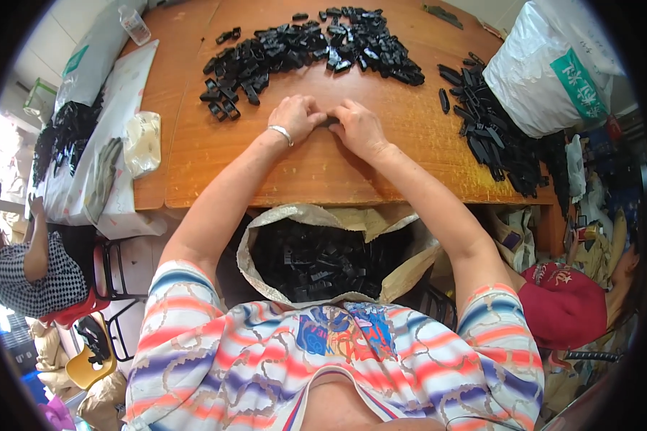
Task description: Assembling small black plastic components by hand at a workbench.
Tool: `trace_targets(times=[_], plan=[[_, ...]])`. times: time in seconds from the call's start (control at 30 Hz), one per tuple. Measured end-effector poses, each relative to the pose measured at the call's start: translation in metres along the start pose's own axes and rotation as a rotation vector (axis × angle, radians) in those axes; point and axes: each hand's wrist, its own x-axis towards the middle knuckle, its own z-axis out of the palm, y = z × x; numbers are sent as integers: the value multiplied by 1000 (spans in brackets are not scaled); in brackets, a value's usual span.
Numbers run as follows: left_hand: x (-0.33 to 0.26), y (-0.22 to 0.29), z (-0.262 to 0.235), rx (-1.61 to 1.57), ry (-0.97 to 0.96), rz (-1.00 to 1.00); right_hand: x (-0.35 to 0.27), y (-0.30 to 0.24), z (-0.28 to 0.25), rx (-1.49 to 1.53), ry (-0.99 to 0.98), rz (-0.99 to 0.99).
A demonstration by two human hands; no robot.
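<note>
Over the middle of the wooden table (223, 158), my left hand (293, 117) and my right hand (358, 128) meet fingertip to fingertip. Between them is a small black plastic part (331, 121), pinched from both sides and mostly covered by my fingers. A band circles my left wrist. Beyond my hands spreads a heap of small black plastic parts (287, 50). Longer black plastic pieces (485, 133) lie piled to the right. Below the table's near edge, in front of my body, an open woven sack (248, 258) holds many black parts (316, 262).
A white plastic sack (528, 72) stands at the far right. On the left are a clear bottle (134, 26), a clear plastic packet (143, 144) and a white-covered surface (126, 194) with a grey glove. One person in a checked top (21, 273) sits left; another in red (564, 305) is right.
</note>
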Motion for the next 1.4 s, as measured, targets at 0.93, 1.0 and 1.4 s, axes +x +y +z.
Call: trace_targets(times=[0.93, 1.0, 1.4], plan=[[-17, -18, -8, -196, 463, 228, 85, 81, 7, -217, -19, 210], [-21, -23, -10, -11, 468, 330, 94, 86, 15, -237, -42, 171], [-35, 7, 6, 76, 308, 114, 70, 73, -1, -39, -90, 300]])
